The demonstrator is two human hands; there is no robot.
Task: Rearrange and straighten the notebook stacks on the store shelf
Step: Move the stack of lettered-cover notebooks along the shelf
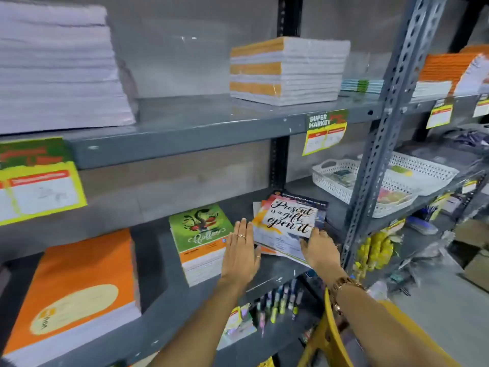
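Note:
A skewed pile of notebooks topped by a cover reading "Present is a gift, open it" (289, 219) lies on the middle grey shelf (164, 295). My left hand (241, 251) rests flat against its left edge, fingers extended. My right hand (318, 249) grips the pile's front right corner. Just left of my left hand stands a green-covered notebook stack (199, 234). An orange-covered stack (76, 290) sits at the near left. On the upper shelf are a tall white-edged stack (55, 67) and an orange-and-white stack (287, 68).
A perforated grey upright (381, 133) stands just right of the pile. Two white baskets (370, 181) sit further right on the same shelf level. Yellow price tags (325, 132) hang from shelf edges. Pens hang below the shelf. A yellow chair back is near my right arm.

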